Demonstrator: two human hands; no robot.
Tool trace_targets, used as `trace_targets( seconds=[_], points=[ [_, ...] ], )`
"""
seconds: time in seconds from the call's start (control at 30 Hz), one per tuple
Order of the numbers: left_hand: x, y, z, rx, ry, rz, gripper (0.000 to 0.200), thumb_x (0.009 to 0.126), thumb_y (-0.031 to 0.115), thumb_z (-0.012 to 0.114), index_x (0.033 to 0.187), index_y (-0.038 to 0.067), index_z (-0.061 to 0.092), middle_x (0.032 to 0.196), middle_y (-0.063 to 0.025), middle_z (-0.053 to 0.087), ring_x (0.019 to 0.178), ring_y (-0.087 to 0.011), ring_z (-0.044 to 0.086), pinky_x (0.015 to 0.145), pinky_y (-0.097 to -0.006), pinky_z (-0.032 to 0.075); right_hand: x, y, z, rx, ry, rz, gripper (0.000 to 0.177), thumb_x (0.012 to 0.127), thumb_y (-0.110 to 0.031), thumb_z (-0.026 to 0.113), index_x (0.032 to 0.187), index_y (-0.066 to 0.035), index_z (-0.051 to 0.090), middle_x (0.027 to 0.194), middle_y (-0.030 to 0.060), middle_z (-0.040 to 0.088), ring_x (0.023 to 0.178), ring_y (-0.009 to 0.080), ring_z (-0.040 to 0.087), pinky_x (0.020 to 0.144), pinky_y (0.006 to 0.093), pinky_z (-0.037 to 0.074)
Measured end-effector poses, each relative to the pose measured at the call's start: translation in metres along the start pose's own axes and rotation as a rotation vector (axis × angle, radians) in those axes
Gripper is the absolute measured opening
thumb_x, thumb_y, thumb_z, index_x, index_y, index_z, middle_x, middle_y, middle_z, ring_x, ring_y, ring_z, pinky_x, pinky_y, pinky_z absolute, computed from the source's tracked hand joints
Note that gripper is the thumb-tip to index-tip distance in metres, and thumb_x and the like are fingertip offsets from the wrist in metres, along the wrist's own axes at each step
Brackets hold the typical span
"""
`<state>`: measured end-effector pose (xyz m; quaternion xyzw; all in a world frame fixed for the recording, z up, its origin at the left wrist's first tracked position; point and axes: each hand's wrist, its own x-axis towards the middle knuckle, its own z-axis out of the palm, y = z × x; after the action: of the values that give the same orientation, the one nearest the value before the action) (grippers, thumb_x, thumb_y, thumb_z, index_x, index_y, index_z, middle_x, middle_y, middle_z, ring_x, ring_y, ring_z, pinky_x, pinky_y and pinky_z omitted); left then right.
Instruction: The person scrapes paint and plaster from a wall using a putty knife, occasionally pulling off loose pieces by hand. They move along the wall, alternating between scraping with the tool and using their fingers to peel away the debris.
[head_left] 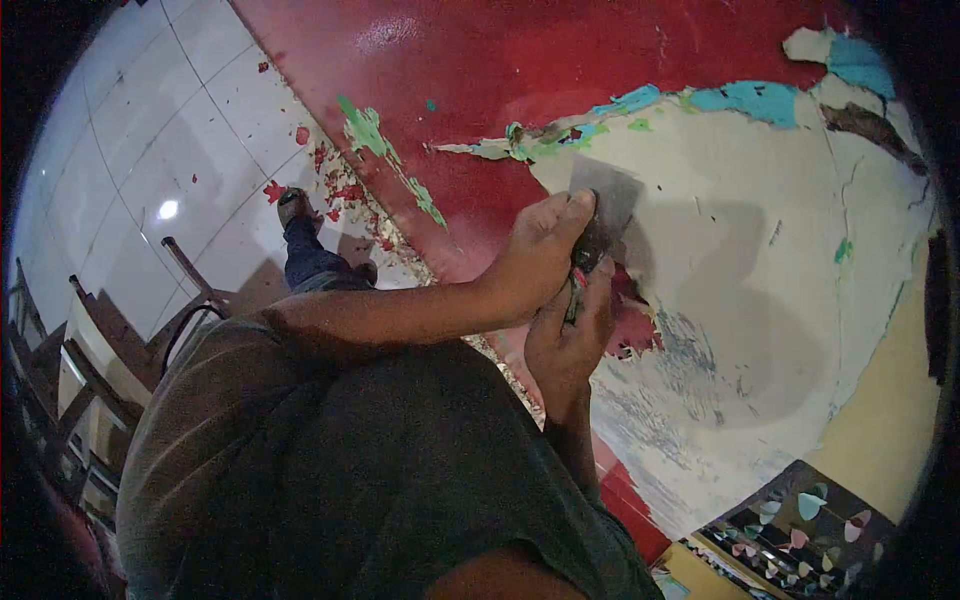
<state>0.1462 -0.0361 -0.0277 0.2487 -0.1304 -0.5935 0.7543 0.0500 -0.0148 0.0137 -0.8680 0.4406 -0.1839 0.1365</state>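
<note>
A scraper (612, 205) with a broad, flat metal blade is in my hands, close in front of the wall. My left hand (545, 240) pinches the side of the blade, thumb lying along it. Below it, my right hand (575, 335) is wrapped round the handle, where a bit of red shows between the fingers. Behind the hands the wall (740, 260) is stripped to a pale surface with grey smears. Red paint (470, 60) covers the part beyond, and a ragged edge of turquoise paint (745, 100) runs between them.
Paint flakes (350, 195) litter the tiled floor (150, 130) along the wall's base. My foot (292, 205) stands near them. Chairs (90, 390) are at the left. A dark panel with leaf shapes (800, 525) is at lower right. Green patches (375, 140) mark the red wall.
</note>
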Motion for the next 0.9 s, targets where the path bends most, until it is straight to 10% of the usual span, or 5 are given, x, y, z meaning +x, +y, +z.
trace_targets(
  seconds=[0.1, 0.67, 0.8, 0.9],
  points=[
    [0.006, 0.003, -0.006, 0.094, 0.049, 0.038, 0.037, 0.098, 0.035, 0.038, 0.099, 0.003, 0.057, 0.086, -0.0021, 0.057, 0.078, -0.011, 0.05, 0.074, -0.0283, 0.044, 0.013, 0.023, 0.016, -0.145, 0.111, -0.245, 0.045, 0.089, -0.011, 0.048, 0.127, 0.011, 0.037, 0.118, 0.029, 0.05, 0.105, 0.0367, 0.054, 0.09, 0.0407, 0.041],
    [0.001, 0.011, 0.002, 0.011, 0.052, -0.083, 0.039, 0.098, 0.038, 0.037, 0.091, 0.004, 0.056, 0.079, -0.0025, 0.054, 0.073, -0.0116, 0.048, 0.07, -0.0308, 0.042, 0.009, -0.001, 0.005, -0.029, 0.035, -0.025, 0.036, 0.09, -0.011, 0.045, 0.12, 0.009, 0.043, 0.114, 0.027, 0.053, 0.104, 0.0406, 0.053, 0.091, 0.0424, 0.04],
    [0.007, 0.01, 0.002, 0.429, 0.132, 0.114, 0.034, 0.097, 0.034, 0.04, 0.09, 0.005, 0.056, 0.079, -0.0003, 0.054, 0.072, -0.0104, 0.048, 0.068, -0.0267, 0.042, 0.008, -0.004, 0.003, 0.018, 0.039, -0.032, 0.037, 0.091, -0.012, 0.045, 0.121, 0.009, 0.042, 0.115, 0.0262, 0.052, 0.105, 0.0407, 0.052, 0.091, 0.043, 0.039],
    [-0.004, 0.011, 0.01, -0.01, 0.067, -0.034, 0.035, 0.097, 0.035, 0.041, 0.093, 0.003, 0.057, 0.083, -0.0032, 0.057, 0.074, -0.011, 0.05, 0.07, -0.0273, 0.042, 0.007, 0.001, -0.003, -0.019, 0.035, -0.078, 0.038, 0.09, -0.013, 0.046, 0.122, 0.008, 0.042, 0.117, 0.0259, 0.051, 0.107, 0.0393, 0.051, 0.092, 0.043, 0.038]
  ],
)
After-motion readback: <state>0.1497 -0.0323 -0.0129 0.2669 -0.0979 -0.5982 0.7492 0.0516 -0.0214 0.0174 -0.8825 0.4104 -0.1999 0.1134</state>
